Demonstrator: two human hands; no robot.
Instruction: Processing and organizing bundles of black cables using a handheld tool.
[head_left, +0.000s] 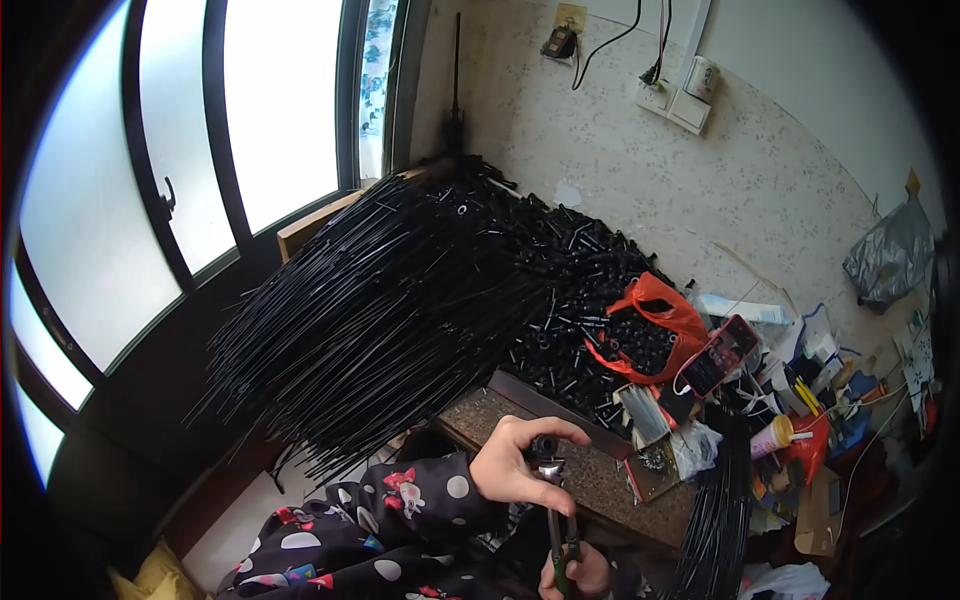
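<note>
My left hand (512,466) is over the front of the bench, its thumb and forefinger spread wide apart. Between them are a small black tubular piece (545,446) with a round end and the shiny metal jaws of a pair of pliers (559,540). Whether the jaws grip the piece is too small to tell. Below, my right hand (582,574) is closed round the green handles of the pliers. The left hand's remaining fingers are hidden behind its palm. Beyond my hands, a large bundle of long thin black rods (350,310) lies across the bench.
Small black parts (560,235) are heaped by the wall, some in a red plastic bag (685,315). A phone (718,355) leans beside it. More black rods (715,510) hang over the right edge, near a drink cup (775,437). Windows (280,110) stand left.
</note>
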